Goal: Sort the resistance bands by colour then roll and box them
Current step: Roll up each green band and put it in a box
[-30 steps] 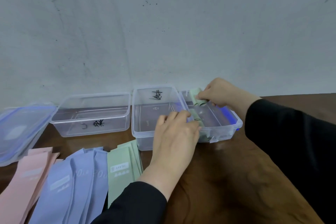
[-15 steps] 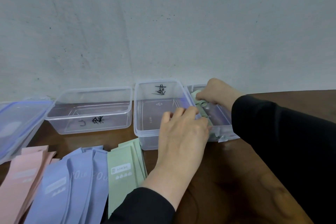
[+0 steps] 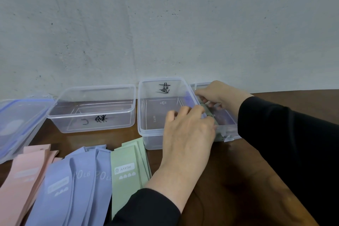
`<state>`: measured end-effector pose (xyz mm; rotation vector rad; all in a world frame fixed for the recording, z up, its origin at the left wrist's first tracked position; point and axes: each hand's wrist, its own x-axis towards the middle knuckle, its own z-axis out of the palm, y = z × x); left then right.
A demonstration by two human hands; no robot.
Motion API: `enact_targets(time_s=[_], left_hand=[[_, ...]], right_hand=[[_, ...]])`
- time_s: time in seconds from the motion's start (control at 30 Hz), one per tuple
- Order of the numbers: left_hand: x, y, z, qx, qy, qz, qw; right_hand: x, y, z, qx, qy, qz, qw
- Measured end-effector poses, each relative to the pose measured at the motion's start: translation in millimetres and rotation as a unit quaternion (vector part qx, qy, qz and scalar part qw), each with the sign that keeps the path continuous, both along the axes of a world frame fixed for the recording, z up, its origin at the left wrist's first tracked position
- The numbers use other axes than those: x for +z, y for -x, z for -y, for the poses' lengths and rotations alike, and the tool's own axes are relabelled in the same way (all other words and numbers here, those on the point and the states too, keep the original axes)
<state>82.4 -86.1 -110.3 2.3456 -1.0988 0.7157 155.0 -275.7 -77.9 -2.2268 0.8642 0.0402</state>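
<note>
Now, at your far left a lidded blue-edged container [image 3: 16, 121] sits on the brown tabletop [image 3: 229, 180]. Before you, flat bands lie sorted side by side: pink bands [image 3: 22, 174], then blue bands [image 3: 77, 185], then green bands [image 3: 126, 167] marked HEAVY. Behind them stand three clear boxes against the wall: the left box [image 3: 91, 108], the middle box [image 3: 157, 113], and the right box [image 3: 227, 126], partly hidden by your hands. Your left hand [image 3: 189, 134] reaches over the near right corner of the middle box, fingers curled toward the rolled green band [image 3: 208, 111] in the right box; whether its grip closes on the roll I cannot tell. Your right hand [image 3: 218, 93] reaches into the right box, its grip pinching that roll's far end.
</note>
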Motion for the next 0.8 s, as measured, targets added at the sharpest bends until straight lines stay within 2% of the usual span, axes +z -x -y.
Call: enact_targets(time_s=[0.07,0.2,0.4,0.5,0.6,0.73,0.8], left_hand=[[0.3,0.0,-0.6,-0.001,-0.001,-0.001,1.000],[-0.8,-0.6,-0.5,-0.002,0.005,0.004,1.000],[-0.2,0.2,-1.0,-0.008,0.014,0.001,1.000],[-1.5,-0.8,-0.9,-0.011,0.013,0.004,1.000],[-1.6,-1.5,-2.0,-0.014,0.014,0.002,1.000],[1.5,1.3,-1.3,-0.005,0.012,-0.007,1.000],[10.4,4.3,-5.1,-0.012,0.051,-0.046,0.998]], right_hand=[[0.4,3.2,2.0,-0.007,-0.028,0.019,0.999],[5.4,9.9,3.1,0.006,-0.014,0.041,0.999],[9.7,20.2,6.1,0.051,0.060,0.007,0.997],[16.6,30.5,2.1,0.074,0.128,0.024,0.989],[27.2,47.0,-8.1,0.064,0.167,0.136,0.974],[42.5,88.0,-38.0,0.010,0.122,0.312,0.942],[48.2,119.8,-64.0,-0.022,0.073,0.379,0.922]])
